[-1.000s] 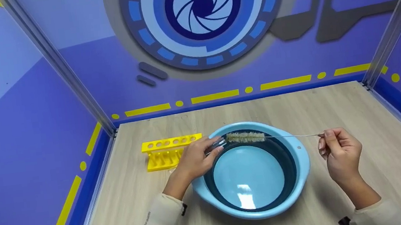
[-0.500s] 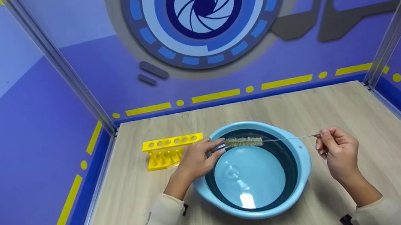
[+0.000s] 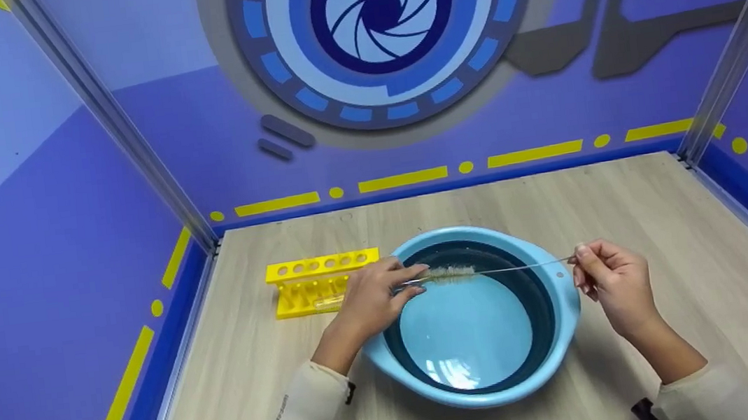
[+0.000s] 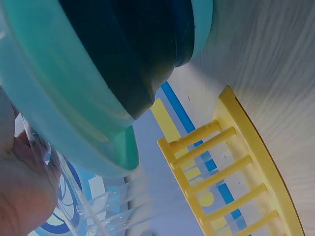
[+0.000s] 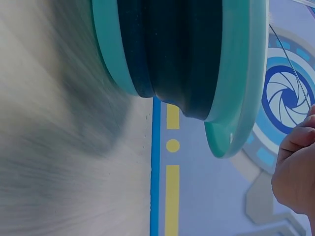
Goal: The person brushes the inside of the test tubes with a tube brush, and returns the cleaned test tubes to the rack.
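Left hand (image 3: 373, 297) curls round clear glass tube (image 3: 405, 282), holding it level over basin rim at 9 o'clock. Tube's closed end sticks out of fist toward rack. Right hand (image 3: 610, 277) pinches thin wire handle of brush (image 3: 451, 273), just outside rim at 3 o'clock. Bristle end partly inside tube mouth; wire spans basin side to side. Blue basin (image 3: 563, 305) sits at table centre, water inside. Yellow rack (image 3: 315, 284) stands at 9 o'clock of basin, just beside left hand. Wooden table (image 3: 703, 257) underneath.

Both hands, left hand (image 3: 371, 296) and right hand (image 3: 609, 279), have fingers curled, pinching.
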`<state>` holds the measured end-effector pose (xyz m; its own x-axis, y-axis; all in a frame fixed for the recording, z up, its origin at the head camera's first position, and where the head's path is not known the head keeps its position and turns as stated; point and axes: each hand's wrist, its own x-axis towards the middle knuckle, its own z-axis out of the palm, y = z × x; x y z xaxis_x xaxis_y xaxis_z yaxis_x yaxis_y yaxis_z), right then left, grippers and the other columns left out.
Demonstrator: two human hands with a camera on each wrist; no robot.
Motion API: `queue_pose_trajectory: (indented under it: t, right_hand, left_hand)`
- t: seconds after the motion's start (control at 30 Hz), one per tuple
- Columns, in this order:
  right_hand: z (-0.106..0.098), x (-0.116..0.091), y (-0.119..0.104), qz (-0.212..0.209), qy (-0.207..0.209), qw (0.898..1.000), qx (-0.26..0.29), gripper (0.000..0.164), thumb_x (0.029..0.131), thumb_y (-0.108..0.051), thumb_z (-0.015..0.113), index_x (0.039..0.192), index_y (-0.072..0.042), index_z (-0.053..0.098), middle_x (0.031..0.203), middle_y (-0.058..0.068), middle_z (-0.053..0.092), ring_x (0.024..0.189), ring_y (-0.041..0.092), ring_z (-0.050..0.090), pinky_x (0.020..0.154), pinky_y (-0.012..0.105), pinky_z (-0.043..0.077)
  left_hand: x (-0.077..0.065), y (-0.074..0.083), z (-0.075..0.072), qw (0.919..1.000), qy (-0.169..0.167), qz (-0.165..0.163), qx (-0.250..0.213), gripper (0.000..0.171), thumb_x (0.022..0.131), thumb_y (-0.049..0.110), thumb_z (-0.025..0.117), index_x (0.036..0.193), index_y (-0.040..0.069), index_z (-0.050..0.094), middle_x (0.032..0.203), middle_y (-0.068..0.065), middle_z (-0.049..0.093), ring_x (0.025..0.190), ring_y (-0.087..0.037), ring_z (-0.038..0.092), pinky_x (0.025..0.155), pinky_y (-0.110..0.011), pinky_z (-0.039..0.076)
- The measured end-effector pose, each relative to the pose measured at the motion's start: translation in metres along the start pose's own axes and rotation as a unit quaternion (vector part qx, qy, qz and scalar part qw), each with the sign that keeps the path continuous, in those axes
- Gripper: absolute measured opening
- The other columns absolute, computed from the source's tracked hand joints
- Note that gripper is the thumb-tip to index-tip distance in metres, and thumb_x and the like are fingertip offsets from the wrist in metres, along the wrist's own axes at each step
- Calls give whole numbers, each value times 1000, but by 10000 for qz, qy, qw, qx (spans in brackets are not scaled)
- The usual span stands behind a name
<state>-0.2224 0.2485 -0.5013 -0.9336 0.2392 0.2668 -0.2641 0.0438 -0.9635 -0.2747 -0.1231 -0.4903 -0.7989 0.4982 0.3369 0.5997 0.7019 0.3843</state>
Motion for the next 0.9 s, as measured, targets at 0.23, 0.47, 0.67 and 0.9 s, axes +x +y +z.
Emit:
queue_pose_trajectory:
  t: [0.23,0.47,0.67,0.9]
  right_hand:
    - [3,-4,2,43,-175,9998,-94,32,108,-10,63,92,18,65,60,4,63,49,11,52,43,21,40]
    - [6,-5,0,126,-210,9993,-298,30,107,-11,64,92,14,68,62,4,63,52,10,53,45,19,42]
    - [8,-4,-2,-26,-322,9987,-401,29,108,-10,63,93,14,70,61,4,63,52,11,53,45,19,44]
    - [10,-2,-2,-10,-364,9977,-569,30,109,-12,62,95,13,70,62,3,63,53,12,54,46,21,45]
  left_hand:
    - [1,5,6,9995,219,86,224,38,102,40,70,141,41,70,99,5,67,81,-11,55,73,-20,41]
    - [3,5,10,9909,687,505,1045,40,104,48,62,144,44,66,87,3,62,70,-12,49,66,-20,32]
    - [3,7,12,9917,580,561,1001,45,106,43,62,151,40,60,90,3,60,76,-11,50,70,-21,38]
    - [3,12,10,9944,90,412,971,48,111,31,59,158,27,53,104,2,66,88,-14,54,79,-25,49]
